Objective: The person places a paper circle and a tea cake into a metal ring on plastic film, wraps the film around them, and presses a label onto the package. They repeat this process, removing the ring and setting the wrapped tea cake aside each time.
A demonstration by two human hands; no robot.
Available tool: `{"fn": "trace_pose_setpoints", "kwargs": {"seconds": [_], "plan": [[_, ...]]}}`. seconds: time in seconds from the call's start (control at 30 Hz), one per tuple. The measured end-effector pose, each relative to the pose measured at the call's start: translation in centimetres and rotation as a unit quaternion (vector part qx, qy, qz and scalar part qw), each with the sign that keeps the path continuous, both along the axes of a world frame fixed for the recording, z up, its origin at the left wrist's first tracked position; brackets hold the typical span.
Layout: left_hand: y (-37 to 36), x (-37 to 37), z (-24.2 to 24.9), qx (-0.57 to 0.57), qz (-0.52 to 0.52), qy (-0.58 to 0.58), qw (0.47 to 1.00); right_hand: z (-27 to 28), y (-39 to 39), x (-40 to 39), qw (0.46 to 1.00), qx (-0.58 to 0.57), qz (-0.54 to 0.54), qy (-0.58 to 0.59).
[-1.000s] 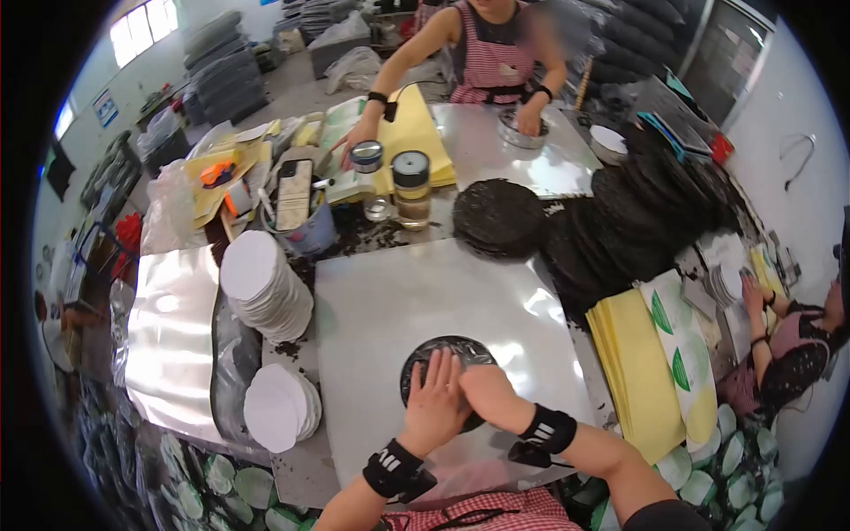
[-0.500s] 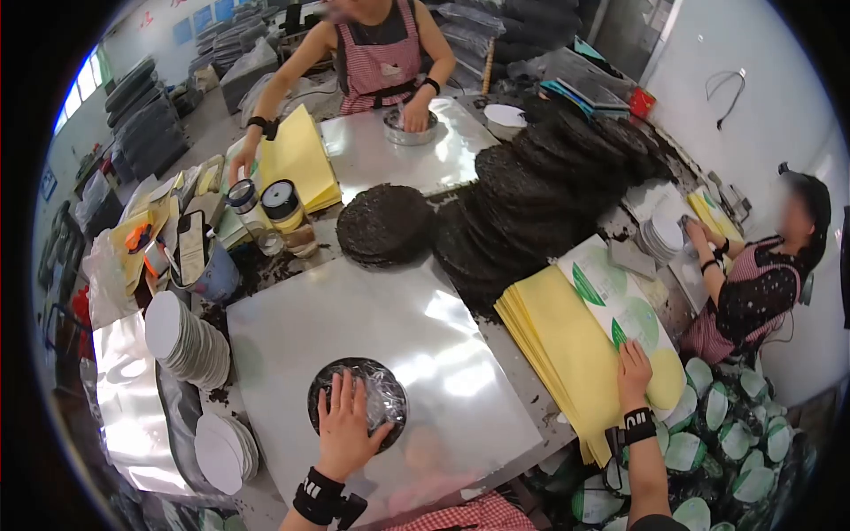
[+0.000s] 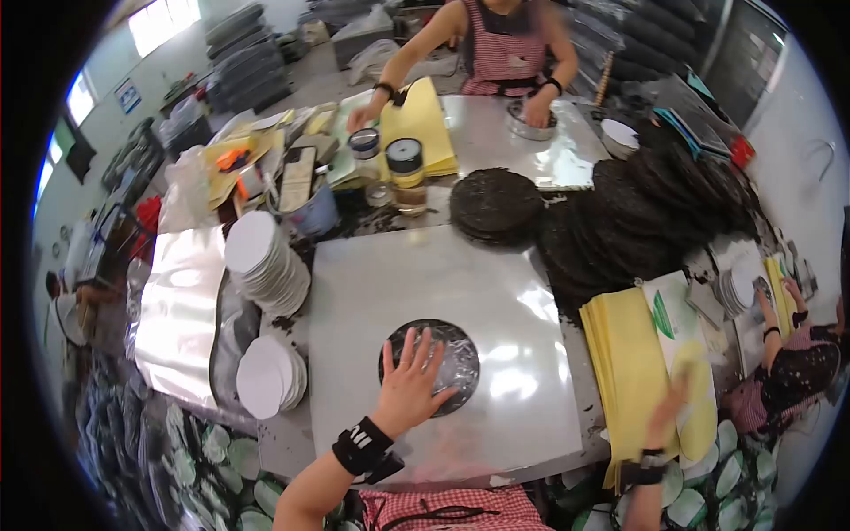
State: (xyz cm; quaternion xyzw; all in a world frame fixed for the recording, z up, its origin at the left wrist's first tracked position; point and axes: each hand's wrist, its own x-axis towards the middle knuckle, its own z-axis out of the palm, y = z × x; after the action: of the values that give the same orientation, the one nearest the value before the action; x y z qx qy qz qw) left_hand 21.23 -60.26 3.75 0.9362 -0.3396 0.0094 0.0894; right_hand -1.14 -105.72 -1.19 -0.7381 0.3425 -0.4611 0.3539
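1. Tabletop carries metal sheet.
2. On metal sheet, dark disc lies under left hand, grip spread flat, grasping nothing.
3. Right of metal sheet, right hand is blurred; its grip I cannot tell.
4. Sideways push could slide dark disc.

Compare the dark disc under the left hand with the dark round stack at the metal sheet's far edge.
The disc shows shiny clear plastic on top; the stack looks bare and matte. The left hand spreads over the disc; no hand is over the stack. Both are dark and round.
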Motion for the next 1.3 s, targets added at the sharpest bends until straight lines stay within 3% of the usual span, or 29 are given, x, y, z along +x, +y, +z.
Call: {"fn": "trace_pose_setpoints", "kwargs": {"seconds": [0.03, 0.1, 0.13, 0.17, 0.2, 0.27, 0.3, 0.4, 0.5, 0.53, 0.57, 0.6, 0.63, 0.67, 0.73, 0.77, 0.83, 0.87, 0.9, 0.97, 1.0, 1.07, 1.1, 1.17, 1.23, 1.3], "plan": [[0.2, -0.1, -0.4, -0.003, 0.001, 0.015, 1.0, -1.0, 5.6, 4.6, 0.974, -0.155, 0.14, 0.091], [0.2, 0.3, -0.4, -0.014, 0.002, 0.035, 0.999, -0.8, 15.7, 11.8, 0.817, -0.428, 0.368, 0.118], [0.2, 0.3, -0.3, -0.012, -0.001, 0.036, 0.999, 0.6, 20.5, 14.0, 0.817, -0.283, 0.478, 0.154], [0.2, 0.2, -0.1, 0.009, 0.003, 0.014, 1.0, 3.8, 23.8, 16.1, 0.796, -0.272, 0.531, 0.104], [0.6, 0.2, -0.3, -0.027, -0.008, 0.016, 0.999, 4.9, 25.8, 17.1, 0.764, -0.291, 0.56, 0.133], [1.6, 0.0, -3.6, -0.15, -0.029, 0.051, 0.987, 6.0, 27.3, 17.9, 0.725, -0.353, 0.555, 0.205], [1.8, -0.1, -3.5, -0.149, -0.023, 0.056, 0.987, 7.3, 27.6, 17.8, 0.71, -0.375, 0.547, 0.237], [1.7, 0.3, -3.6, -0.153, -0.017, 0.058, 0.986, 9.4, 27.3, 18.4, 0.696, -0.241, 0.596, 0.318], [1.3, 0.1, -3.5, -0.186, -0.026, 0.098, 0.977, 7.1, 28.8, 21.8, 0.768, 0.147, 0.61, 0.126], [1.5, 0.6, -1.4, -0.138, -0.025, 0.105, 0.984, 4.4, 29.1, 22.7, 0.773, 0.198, 0.588, 0.13], [1.1, 0.9, 1.3, -0.043, -0.007, 0.129, 0.991, 3.2, 29.5, 22.7, 0.787, 0.084, 0.595, 0.139], [1.9, 1.3, -0.5, -0.241, 0.019, 0.193, 0.951, 2.2, 29.7, 22.4, 0.789, -0.036, 0.596, 0.146], [2.5, 1.6, -1.3, -0.431, 0.043, 0.25, 0.866, 2.0, 29.8, 22.0, 0.778, -0.154, 0.589, 0.154], [2.8, 1.4, -2.0, -0.466, 0.06, 0.212, 0.857, 1.4, 30.7, 21.7, 0.782, -0.159, 0.577, 0.175], [3.2, 0.5, -1.2, -0.524, 0.092, 0.149, 0.833, 2.0, 32.6, 21.3, 0.741, -0.281, 0.573, 0.208], [2.9, 0.2, -1.0, -0.435, 0.037, 0.109, 0.893, 2.2, 33.5, 20.9, 0.713, -0.336, 0.571, 0.228], [1.8, 0.5, 0.1, -0.238, -0.083, 0.022, 0.967, 2.4, 34.6, 21.3, 0.683, -0.343, 0.554, 0.332], [1.4, 0.7, -0.5, -0.256, -0.018, 0.097, 0.962, 2.9, 34.6, 21.1, 0.677, -0.356, 0.545, 0.344], [1.7, 0.6, -0.6, -0.287, 0.002, 0.079, 0.955, 2.7, 34.6, 21.2, 0.684, -0.35, 0.547, 0.332], [3.4, 0.9, -0.6, -0.35, 0.041, 0.026, 0.935, 2.7, 34.0, 21.7, 0.697, -0.345, 0.554, 0.297], [4.6, 0.2, -0.8, -0.333, 0.094, -0.071, 0.936, 2.7, 33.7, 21.7, 0.702, -0.34, 0.56, 0.279], [6.9, -0.6, -1.7, -0.39, 0.222, 0.129, 0.884, 3.3, 33.9, 20.5, 0.686, -0.354, 0.571, 0.281], [7.4, -1.5, -2.3, -0.412, 0.286, 0.23, 0.834, 4.1, 34.4, 20.4, 0.681, -0.349, 0.57, 0.299], [7.2, -2.1, -2.1, -0.367, 0.255, 0.094, 0.89, 3.3, 34.9, 20.4, 0.689, -0.358, 0.559, 0.291], [4.9, -2.7, 1.4, -0.299, 0.212, -0.037, 0.93, 2.8, 34.7, 20.5, 0.674, -0.355, 0.558, 0.33], [3.1, -4.0, 5.1, -0.313, 0.171, -0.077, 0.931, 1.9, 33.7, 20.3, 0.708, -0.372, 0.551, 0.238]]}}
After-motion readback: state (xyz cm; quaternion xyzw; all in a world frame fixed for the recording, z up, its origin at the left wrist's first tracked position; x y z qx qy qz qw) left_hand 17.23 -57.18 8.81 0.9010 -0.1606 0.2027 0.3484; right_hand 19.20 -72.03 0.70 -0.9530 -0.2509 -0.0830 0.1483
